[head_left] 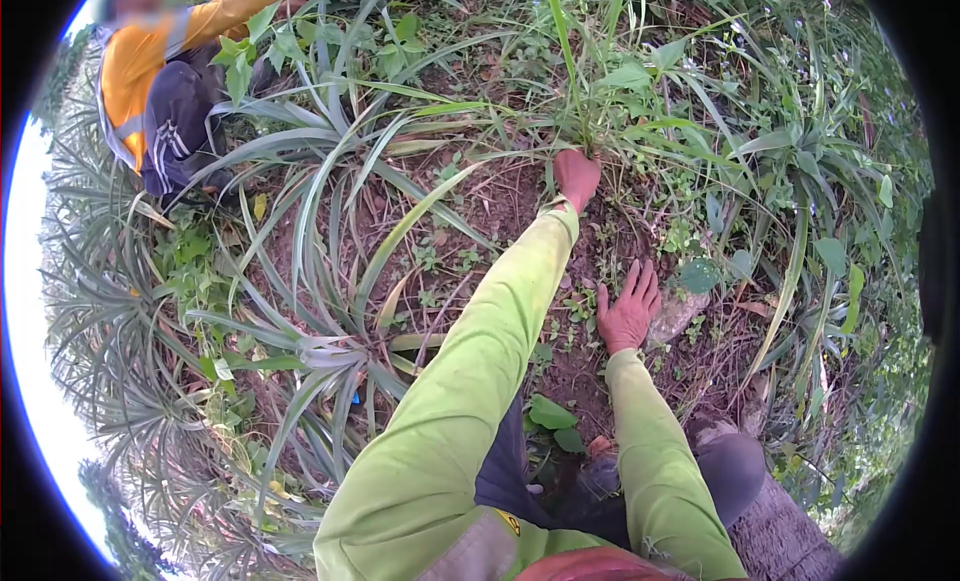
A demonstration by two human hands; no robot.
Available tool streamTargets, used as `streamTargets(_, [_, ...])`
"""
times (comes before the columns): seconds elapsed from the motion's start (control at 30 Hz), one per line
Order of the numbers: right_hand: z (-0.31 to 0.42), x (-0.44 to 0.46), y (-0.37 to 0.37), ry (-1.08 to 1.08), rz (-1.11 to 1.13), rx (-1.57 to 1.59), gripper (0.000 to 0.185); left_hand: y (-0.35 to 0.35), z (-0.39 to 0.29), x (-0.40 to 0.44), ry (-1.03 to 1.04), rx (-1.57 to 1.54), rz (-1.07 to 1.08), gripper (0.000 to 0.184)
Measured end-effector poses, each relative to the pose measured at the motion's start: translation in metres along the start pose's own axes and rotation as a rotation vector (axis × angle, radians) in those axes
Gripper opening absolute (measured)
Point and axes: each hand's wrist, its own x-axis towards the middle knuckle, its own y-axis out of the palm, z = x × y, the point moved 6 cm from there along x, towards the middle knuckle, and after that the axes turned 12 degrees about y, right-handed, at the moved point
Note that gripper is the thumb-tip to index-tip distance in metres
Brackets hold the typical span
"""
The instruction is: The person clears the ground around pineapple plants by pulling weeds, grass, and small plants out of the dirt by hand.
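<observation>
1. Grips, by all appearances, the base of a grass clump with the left hand, curled into a fist, knuckles toward the camera. Cannot tell the number of stems inside, with fingertips hidden from view.
2. Meets the clump just past the left knuckles, at the end of a nearly straight arm, with the long axis of the blades running up and away from the body and the tips fanning out above the fist.
3. Appears to rest the right hand palm down on the soil, fingers straight and slightly parted, thumb set wide, just beside a pale stone. Shows nothing in its grasp.
4. Puts the left hand nearer to the clump, at its very base; sets the right apart from it, closer to the body and off to the right.
5. Stretches a yellow-green sleeve past a pineapple plant on the left.
6. Shares the plot with a co-worker in orange, crouched at upper left, one arm extended among the leaves.
</observation>
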Motion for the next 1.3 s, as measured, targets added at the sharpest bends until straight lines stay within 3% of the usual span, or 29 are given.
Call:
streamTargets(0.03, [0.000,0.000,0.000,0.000,0.004,0.005,0.084,0.002,0.000,-0.001,0.005,0.008,-0.012,0.039])
streamTargets(0.1, [0.000,0.001,0.000,-0.005,0.000,0.018,0.084,-0.004,-0.007,-0.006,0.127,0.114,-0.228,0.037])
streamTargets(0.2, [-0.001,-0.001,0.002,0.004,0.004,0.003,0.084,0.000,-0.005,-0.002,0.162,0.103,-0.230,0.040])
streamTargets(0.23, [-0.001,0.000,0.002,0.011,0.009,-0.002,0.084,0.005,-0.005,-0.001,0.240,0.275,-0.292,0.042])
streamTargets(0.27, [-0.001,-0.001,0.002,0.017,0.014,-0.006,0.084,0.011,0.003,0.003,0.241,0.276,-0.293,0.042])
streamTargets(0.33, [-0.002,-0.001,0.001,0.017,0.012,-0.004,0.084,0.010,0.009,0.005,0.145,-0.039,-0.146,0.042])
streamTargets(0.47, [-0.002,0.000,0.003,0.014,0.007,0.000,0.085,0.002,-0.003,0.004,0.220,0.078,-0.139,0.040])
streamTargets(0.53, [-0.002,-0.001,0.004,0.012,0.005,-0.001,0.085,0.001,0.000,0.005,0.117,-0.175,-0.111,0.038])
streamTargets(0.63, [-0.002,-0.002,0.005,0.005,-0.003,-0.002,0.085,0.004,0.004,0.008,0.069,-0.176,-0.022,0.044])
streamTargets(0.8, [-0.002,-0.001,0.005,-0.004,-0.014,-0.021,0.085,0.012,0.009,0.008,0.027,-0.265,-0.084,0.038])
streamTargets(0.87, [-0.002,-0.002,0.004,-0.004,-0.010,-0.030,0.086,0.026,0.026,0.015,0.057,-0.243,-0.222,0.036])
streamTargets(1.0, [-0.004,-0.003,0.004,-0.011,-0.033,-0.042,0.086,0.012,0.014,0.001,-0.008,-0.316,-0.167,0.031])
streamTargets(1.1, [-0.003,-0.001,0.005,-0.017,-0.024,-0.031,0.087,0.017,0.018,0.004,0.107,-0.274,-0.184,0.023])
streamTargets(1.2, [-0.003,-0.001,0.003,-0.016,-0.005,-0.033,0.087,0.021,0.018,0.002,0.226,-0.167,-0.162,0.030])
streamTargets(1.23, [-0.002,-0.001,0.003,-0.011,0.001,-0.026,0.087,0.014,0.014,-0.001,0.096,-0.383,-0.229,0.028])
streamTargets(1.3, [-0.002,0.000,0.002,-0.014,-0.007,-0.028,0.087,0.015,0.016,0.004,0.116,-0.397,-0.241,0.028])
